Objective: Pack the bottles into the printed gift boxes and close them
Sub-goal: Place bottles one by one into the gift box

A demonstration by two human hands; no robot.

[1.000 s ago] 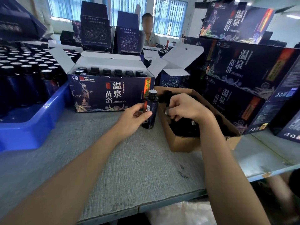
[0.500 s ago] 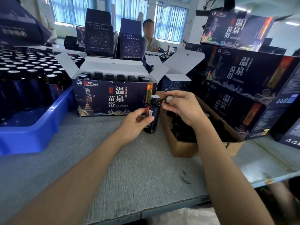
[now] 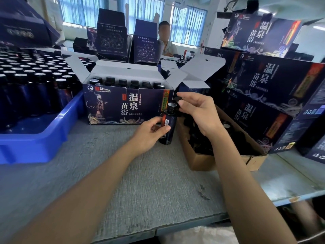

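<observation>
Beside the gift box (image 3: pixel 126 106), the left hand (image 3: pixel 149 132) had its grip round the bottle (image 3: pixel 169 128); the right hand (image 3: pixel 198 111) pinched a cap (image 3: pixel 177 100) above. Crooked, it could leak.

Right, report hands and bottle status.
Left hand grips bottle upright on table. Right hand pinches black cap at its neck. Gift box open behind, flaps up. Nothing blocking.

A grey table (image 3: pixel 158 182) bears a cardboard box (image 3: pixel 202 162) on its right, a blue tray (image 3: pixel 44 143) left. A person (image 3: pixel 167 44) sits beyond.
</observation>
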